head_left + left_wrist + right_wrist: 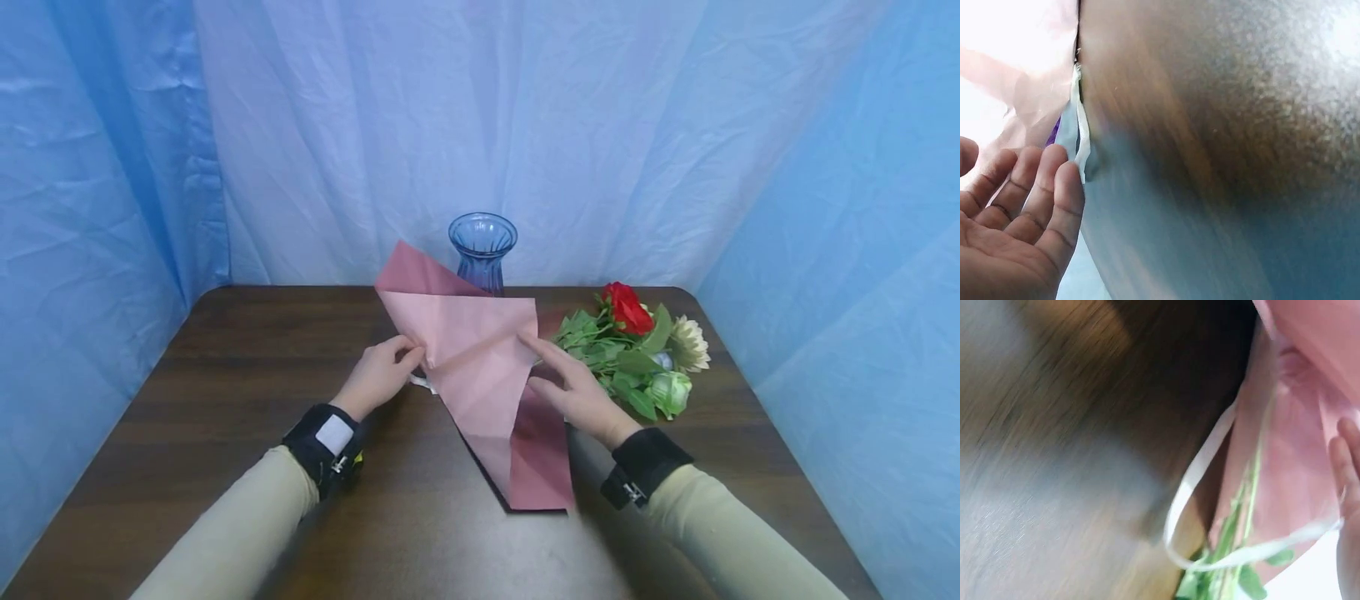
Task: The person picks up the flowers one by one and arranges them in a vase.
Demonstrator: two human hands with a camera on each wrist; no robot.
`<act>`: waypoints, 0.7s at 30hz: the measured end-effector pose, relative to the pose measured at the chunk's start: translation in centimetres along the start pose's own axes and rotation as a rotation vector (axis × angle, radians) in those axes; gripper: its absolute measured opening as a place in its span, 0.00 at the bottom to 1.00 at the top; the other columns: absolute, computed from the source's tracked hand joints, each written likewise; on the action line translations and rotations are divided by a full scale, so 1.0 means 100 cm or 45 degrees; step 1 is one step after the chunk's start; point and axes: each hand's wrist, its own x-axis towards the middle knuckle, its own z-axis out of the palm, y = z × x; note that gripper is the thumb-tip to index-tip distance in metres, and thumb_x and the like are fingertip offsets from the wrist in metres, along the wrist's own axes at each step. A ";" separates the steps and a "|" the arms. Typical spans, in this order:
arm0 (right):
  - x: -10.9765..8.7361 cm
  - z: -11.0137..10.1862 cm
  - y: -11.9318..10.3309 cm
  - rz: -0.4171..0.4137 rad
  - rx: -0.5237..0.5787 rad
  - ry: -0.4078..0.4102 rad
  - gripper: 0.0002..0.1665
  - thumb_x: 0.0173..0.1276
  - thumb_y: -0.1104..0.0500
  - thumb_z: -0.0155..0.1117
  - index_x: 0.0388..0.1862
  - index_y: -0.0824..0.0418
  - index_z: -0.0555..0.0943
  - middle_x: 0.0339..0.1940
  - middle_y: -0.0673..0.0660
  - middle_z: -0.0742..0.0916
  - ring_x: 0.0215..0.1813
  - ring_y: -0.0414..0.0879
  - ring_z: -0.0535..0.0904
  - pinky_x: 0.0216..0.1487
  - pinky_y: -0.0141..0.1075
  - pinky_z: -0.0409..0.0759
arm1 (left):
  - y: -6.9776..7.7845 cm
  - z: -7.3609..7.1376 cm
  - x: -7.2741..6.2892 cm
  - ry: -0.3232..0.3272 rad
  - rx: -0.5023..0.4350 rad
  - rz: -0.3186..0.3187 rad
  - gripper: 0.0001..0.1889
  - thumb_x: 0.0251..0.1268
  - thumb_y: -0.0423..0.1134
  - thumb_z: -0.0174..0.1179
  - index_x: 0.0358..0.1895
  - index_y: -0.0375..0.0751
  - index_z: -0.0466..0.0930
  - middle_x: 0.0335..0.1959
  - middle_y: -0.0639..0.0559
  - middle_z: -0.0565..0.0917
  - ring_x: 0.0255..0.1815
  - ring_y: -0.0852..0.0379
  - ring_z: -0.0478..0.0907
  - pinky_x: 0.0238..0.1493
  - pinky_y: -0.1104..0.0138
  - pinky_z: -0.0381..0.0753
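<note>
A pink sheet of wrapping paper (pixel 468 342) lies folded over on itself at the table's middle. My left hand (pixel 381 372) pinches its left edge between thumb and bent fingers. A white ribbon (pixel 1080 122) runs out from under that edge, close to the little finger. My right hand (pixel 573 392) rests with straight fingers on the paper's right edge. In the right wrist view only part of that hand shows, and a ribbon loop (pixel 1188 478) crosses green stems (pixel 1250 494) lying against the paper. The bunch of flowers (pixel 626 354) lies right of the paper, partly behind the right hand.
A blue glass vase (pixel 482 250) stands at the back, its lower part hidden by the raised paper corner. The dark wooden table (pixel 247 358) is bordered by blue curtains (pixel 360 142) behind and on both sides.
</note>
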 end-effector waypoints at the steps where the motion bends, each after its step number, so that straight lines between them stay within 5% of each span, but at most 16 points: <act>1: 0.000 0.001 -0.003 -0.006 0.022 -0.019 0.39 0.75 0.64 0.60 0.82 0.56 0.62 0.81 0.55 0.68 0.76 0.53 0.68 0.70 0.56 0.71 | 0.001 -0.001 -0.001 -0.012 -0.007 -0.014 0.18 0.81 0.53 0.51 0.60 0.45 0.78 0.40 0.46 0.82 0.38 0.50 0.78 0.41 0.61 0.80; 11: 0.009 0.015 -0.032 -0.056 0.059 -0.235 0.41 0.77 0.63 0.57 0.84 0.53 0.55 0.84 0.51 0.60 0.82 0.51 0.58 0.74 0.54 0.67 | 0.006 -0.011 -0.010 -0.154 -0.152 -0.109 0.30 0.83 0.58 0.43 0.76 0.42 0.66 0.68 0.39 0.76 0.58 0.43 0.80 0.59 0.51 0.83; 21: 0.014 0.031 -0.057 -0.246 0.019 -0.457 0.41 0.76 0.59 0.53 0.85 0.46 0.54 0.85 0.39 0.51 0.82 0.42 0.56 0.74 0.49 0.69 | 0.019 -0.032 -0.023 -0.085 -0.439 -0.187 0.43 0.74 0.74 0.39 0.79 0.47 0.60 0.73 0.39 0.72 0.60 0.37 0.80 0.54 0.50 0.85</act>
